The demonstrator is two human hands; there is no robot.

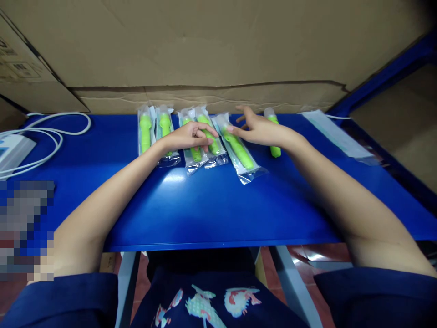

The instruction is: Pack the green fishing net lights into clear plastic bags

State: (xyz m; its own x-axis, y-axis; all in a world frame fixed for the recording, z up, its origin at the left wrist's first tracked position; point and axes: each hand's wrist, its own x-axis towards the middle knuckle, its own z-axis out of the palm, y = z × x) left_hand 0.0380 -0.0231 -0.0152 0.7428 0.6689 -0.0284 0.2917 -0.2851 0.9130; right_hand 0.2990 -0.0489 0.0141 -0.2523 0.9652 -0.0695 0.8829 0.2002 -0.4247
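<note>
Several lime-green tube-shaped items with clear caps lie in a row on the blue table, each in a clear plastic sleeve, such as the leftmost packet. My left hand rests over the middle packets, partly hiding one packet. Its fingers are loosely bent and apart, with nothing gripped. Fingers spread, my right hand reaches over the rightmost packet, which lies at a slant. The thumb is at the packet's capped end; whether it presses on it I cannot tell. Just beyond that wrist lies an unbagged lime-green tube.
A flat plastic sleeve lies on the blue table at the right. Coiled white cable and a white box sit at the left. Cardboard walls the back. A blue frame stands at the right.
</note>
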